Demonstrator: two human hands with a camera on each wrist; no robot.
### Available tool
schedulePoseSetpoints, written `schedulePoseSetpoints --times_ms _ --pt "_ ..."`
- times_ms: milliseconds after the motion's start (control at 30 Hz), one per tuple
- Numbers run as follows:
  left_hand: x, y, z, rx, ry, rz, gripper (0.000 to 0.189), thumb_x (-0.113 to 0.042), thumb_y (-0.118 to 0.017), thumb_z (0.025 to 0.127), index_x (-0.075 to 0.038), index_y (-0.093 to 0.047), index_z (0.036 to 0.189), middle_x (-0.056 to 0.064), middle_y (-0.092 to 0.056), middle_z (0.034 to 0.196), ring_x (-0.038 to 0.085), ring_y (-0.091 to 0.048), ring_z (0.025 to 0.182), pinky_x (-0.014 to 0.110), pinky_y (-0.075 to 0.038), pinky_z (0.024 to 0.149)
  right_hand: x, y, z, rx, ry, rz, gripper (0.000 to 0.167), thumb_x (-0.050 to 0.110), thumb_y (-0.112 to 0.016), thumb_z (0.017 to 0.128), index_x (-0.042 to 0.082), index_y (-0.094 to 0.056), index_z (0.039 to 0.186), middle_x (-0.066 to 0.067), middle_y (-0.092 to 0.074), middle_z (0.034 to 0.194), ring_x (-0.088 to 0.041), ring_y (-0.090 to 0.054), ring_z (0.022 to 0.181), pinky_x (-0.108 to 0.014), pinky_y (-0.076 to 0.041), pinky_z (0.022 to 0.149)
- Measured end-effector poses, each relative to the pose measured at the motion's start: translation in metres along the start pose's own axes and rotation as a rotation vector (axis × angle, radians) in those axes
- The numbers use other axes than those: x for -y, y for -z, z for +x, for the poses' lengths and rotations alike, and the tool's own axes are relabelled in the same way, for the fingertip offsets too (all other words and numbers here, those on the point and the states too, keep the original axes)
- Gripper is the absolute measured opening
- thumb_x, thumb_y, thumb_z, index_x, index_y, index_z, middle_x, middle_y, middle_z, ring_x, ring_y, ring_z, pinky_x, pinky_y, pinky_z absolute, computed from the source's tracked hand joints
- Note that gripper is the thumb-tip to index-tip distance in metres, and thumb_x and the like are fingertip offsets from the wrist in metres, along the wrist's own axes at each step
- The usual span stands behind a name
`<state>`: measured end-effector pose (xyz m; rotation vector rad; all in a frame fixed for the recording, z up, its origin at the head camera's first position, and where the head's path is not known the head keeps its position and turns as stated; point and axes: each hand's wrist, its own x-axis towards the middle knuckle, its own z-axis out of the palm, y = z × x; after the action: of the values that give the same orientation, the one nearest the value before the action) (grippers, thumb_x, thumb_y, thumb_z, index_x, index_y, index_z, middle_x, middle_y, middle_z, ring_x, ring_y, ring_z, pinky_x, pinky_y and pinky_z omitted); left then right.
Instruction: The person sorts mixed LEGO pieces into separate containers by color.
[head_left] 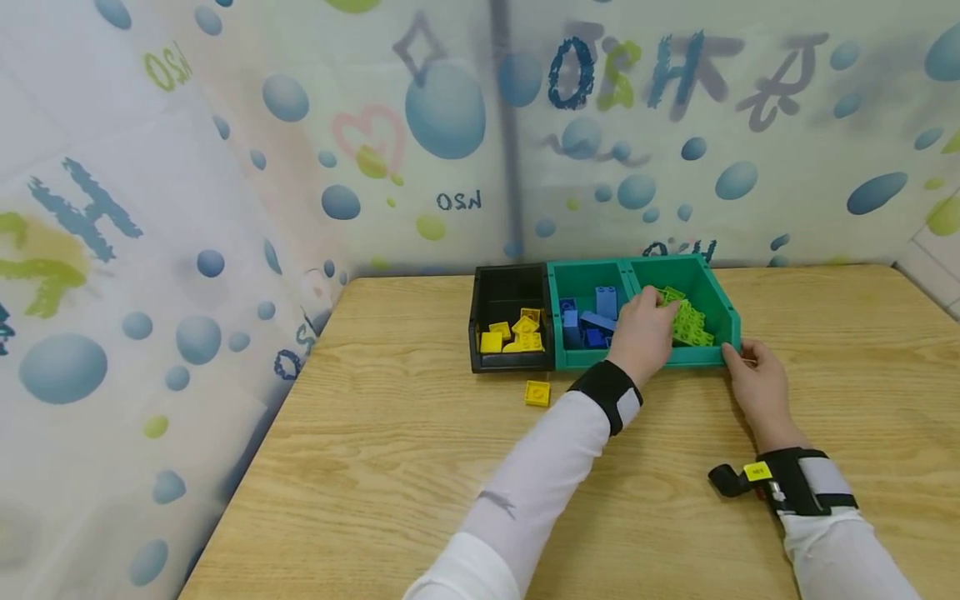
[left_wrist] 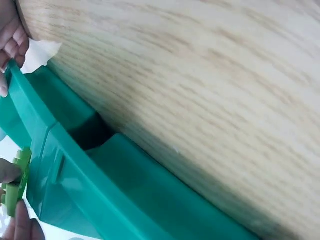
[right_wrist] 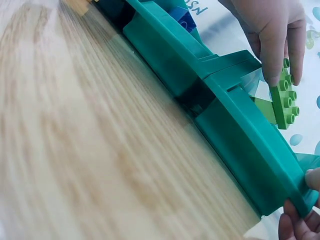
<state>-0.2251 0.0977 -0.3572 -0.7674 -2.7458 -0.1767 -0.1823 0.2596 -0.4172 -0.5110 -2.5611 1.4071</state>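
My left hand (head_left: 643, 329) reaches over the right-hand green bin (head_left: 705, 283), where lime-green bricks (head_left: 692, 323) lie heaped. In the right wrist view, the fingers of that left hand (right_wrist: 274, 30) pinch a studded lime-green toy brick (right_wrist: 284, 102). The left wrist view shows the same brick (left_wrist: 19, 175) between thumb and fingers, at the lower left. At the bin's front right corner, my right hand (head_left: 759, 385) grips the rim, thumb on one side and fingers on the other. Part of this right hand (right_wrist: 302, 227) is cut off in its own wrist view.
Adjoining on the left is another green bin (head_left: 585, 275) with blue bricks (head_left: 596, 321). A black bin (head_left: 510, 283) beside it holds yellow bricks (head_left: 525, 337). One yellow brick (head_left: 537, 393) lies on the wooden table (head_left: 390, 417) before the bins. A patterned curtain (head_left: 450, 225) hangs behind.
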Motion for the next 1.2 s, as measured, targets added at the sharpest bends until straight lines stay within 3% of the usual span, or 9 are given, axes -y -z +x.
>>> schedulePoseSetpoints --times_ms 167,333,433,533,667,767,933,1067,1200 --pt "-0.006 -0.003 -0.001 0.007 -0.011 0.056 0.033 -0.014 -0.05 0.098 -0.025 -0.057 0.129 -0.001 -0.05 0.114 0.008 -0.048 0.095 0.022 -0.04 0.084 0.0 0.001 0.0 -0.009 -0.004 -0.007 0.053 0.037 -0.036 0.101 -0.004 -0.044 0.132 -0.019 -0.047 0.124 -0.009 -0.043 0.092 -0.013 -0.034 0.069" --pt "-0.014 -0.006 -0.002 0.118 -0.014 0.197 0.035 -0.026 -0.044 0.101 -0.027 -0.049 0.136 -0.004 -0.048 0.131 0.012 -0.044 0.119 0.029 -0.036 0.099 0.002 0.001 0.001 -0.011 -0.006 -0.011 0.054 0.038 -0.036 0.1 -0.005 -0.044 0.133 -0.019 -0.047 0.125 -0.012 -0.043 0.095 -0.014 -0.034 0.07" --pt "-0.018 -0.006 -0.002 0.172 0.005 0.253 0.036 -0.032 -0.043 0.1 -0.029 -0.048 0.136 -0.008 -0.048 0.133 0.012 -0.04 0.121 0.031 -0.032 0.099 0.003 0.002 0.001 -0.01 -0.005 -0.008 0.054 0.038 -0.035 0.101 -0.005 -0.043 0.133 -0.02 -0.047 0.126 -0.016 -0.043 0.096 -0.015 -0.034 0.07" --pt "-0.021 -0.008 -0.003 0.159 0.016 0.296 0.035 -0.034 -0.044 0.099 -0.027 -0.05 0.133 -0.009 -0.049 0.128 0.012 -0.039 0.117 0.031 -0.032 0.097 0.003 0.002 0.001 -0.01 -0.004 -0.01 0.054 0.038 -0.035 0.101 -0.005 -0.043 0.133 -0.021 -0.047 0.127 -0.018 -0.044 0.099 -0.016 -0.034 0.071" --pt "-0.02 -0.016 -0.004 0.076 0.018 0.329 0.035 -0.035 -0.047 0.098 -0.024 -0.054 0.13 -0.005 -0.048 0.123 0.013 -0.04 0.111 0.029 -0.033 0.093 0.002 0.001 0.001 -0.006 -0.009 -0.01 0.054 0.038 -0.035 0.101 -0.005 -0.043 0.133 -0.021 -0.047 0.128 -0.019 -0.044 0.101 -0.016 -0.034 0.071" --pt "-0.017 -0.02 -0.005 0.053 0.011 0.317 0.037 -0.033 -0.049 0.097 -0.025 -0.052 0.133 -0.003 -0.046 0.124 0.013 -0.038 0.11 0.029 -0.032 0.092 0.001 0.001 0.001 -0.005 -0.013 -0.007 0.054 0.038 -0.035 0.101 -0.005 -0.043 0.133 -0.021 -0.047 0.127 -0.017 -0.044 0.099 -0.015 -0.034 0.071" --pt "-0.011 -0.017 -0.003 0.112 -0.022 0.267 0.044 -0.034 -0.047 0.099 -0.03 -0.04 0.142 -0.004 -0.042 0.137 0.014 -0.037 0.122 0.031 -0.032 0.099 0.0 0.0 0.002 -0.013 -0.009 -0.005 0.055 0.039 -0.035 0.1 -0.004 -0.043 0.133 -0.019 -0.047 0.126 -0.015 -0.044 0.095 -0.014 -0.034 0.07" --pt "-0.003 -0.01 -0.007 0.155 -0.045 0.182 0.05 -0.039 -0.049 0.097 -0.031 -0.036 0.144 -0.004 -0.041 0.139 0.014 -0.036 0.127 0.031 -0.032 0.103 -0.001 0.0 0.002 -0.015 -0.003 -0.009 0.054 0.038 -0.036 0.101 -0.004 -0.044 0.132 -0.019 -0.048 0.125 -0.012 -0.043 0.094 -0.015 -0.034 0.07" --pt "0.008 0.002 -0.014 0.171 -0.042 0.065 0.047 -0.035 -0.053 0.096 -0.03 -0.04 0.141 -0.003 -0.043 0.136 0.014 -0.04 0.121 0.029 -0.035 0.099 -0.002 0.001 0.002 -0.022 -0.002 -0.003 0.053 0.037 -0.036 0.1 -0.004 -0.044 0.133 -0.019 -0.048 0.124 -0.005 -0.042 0.089 -0.014 -0.035 0.069"
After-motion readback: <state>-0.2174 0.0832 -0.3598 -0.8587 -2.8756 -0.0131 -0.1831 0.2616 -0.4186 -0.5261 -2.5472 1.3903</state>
